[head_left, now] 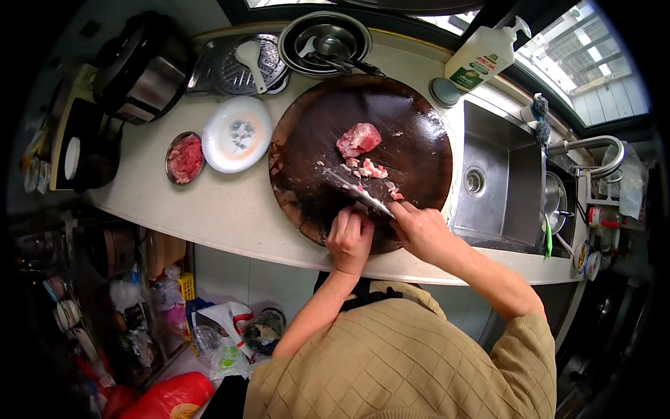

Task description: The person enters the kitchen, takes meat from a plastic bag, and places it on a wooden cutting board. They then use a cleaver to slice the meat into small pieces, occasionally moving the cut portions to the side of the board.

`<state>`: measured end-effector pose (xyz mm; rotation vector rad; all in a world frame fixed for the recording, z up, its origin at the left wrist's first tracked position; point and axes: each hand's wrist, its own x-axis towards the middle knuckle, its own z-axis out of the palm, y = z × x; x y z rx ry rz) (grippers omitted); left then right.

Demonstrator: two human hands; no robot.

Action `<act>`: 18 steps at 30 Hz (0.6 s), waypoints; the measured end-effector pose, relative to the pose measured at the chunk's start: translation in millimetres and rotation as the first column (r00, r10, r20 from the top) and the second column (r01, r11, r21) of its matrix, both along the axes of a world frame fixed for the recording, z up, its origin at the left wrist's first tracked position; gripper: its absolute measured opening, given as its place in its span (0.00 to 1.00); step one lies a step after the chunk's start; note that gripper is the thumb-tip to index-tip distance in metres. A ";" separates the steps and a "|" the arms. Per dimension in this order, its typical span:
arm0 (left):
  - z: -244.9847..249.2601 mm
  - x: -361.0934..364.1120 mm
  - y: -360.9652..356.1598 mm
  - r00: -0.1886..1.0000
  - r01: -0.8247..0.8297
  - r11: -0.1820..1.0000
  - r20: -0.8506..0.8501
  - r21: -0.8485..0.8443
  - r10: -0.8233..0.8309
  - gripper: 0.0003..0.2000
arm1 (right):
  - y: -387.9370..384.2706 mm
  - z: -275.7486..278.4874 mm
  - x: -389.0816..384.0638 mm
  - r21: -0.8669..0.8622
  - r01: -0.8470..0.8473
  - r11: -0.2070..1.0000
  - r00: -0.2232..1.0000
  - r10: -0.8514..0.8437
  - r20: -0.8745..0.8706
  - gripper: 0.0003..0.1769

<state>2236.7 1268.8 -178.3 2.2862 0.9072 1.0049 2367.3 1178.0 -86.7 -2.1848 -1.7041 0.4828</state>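
Note:
On the dark round cutting board [300,146] lies a chunk of raw meat [359,140], with small cut meat pieces [371,170] just below it. My right hand [421,229] is closed on the handle end of a knife [359,190], whose blade points up and left across the board. Beside the blade, at the board's near edge, my left hand [350,236] has its fingers curled together; whatever they press or hold is hidden. A small metal bowl of minced meat [185,159] sits left of a white plate [236,135] with a flower pattern.
Metal bowls [325,43] and a grater tray [237,66] stand behind the board. A rice cooker [143,70] is at the back left. On the right are a white bottle [483,59], a sink [499,174] and a faucet [593,150].

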 end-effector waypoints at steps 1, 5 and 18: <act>0.9 -0.7 0.2 1.000 0.003 1.000 0.012 -0.004 -0.003 0.08 | -6.9 9.3 -2.0 -0.022 -0.033 0.999 0.999 0.033 -0.025 0.16; 2.2 -2.6 -0.7 1.000 0.017 0.999 0.023 -0.040 -0.016 0.12 | -36.0 24.1 -15.4 -0.186 -0.079 0.979 0.997 0.079 -0.004 0.21; 0.8 1.0 -6.2 0.999 -0.019 1.000 -0.028 -0.019 0.018 0.05 | -14.3 3.5 -8.7 0.022 0.047 0.999 0.999 -0.046 -0.015 0.09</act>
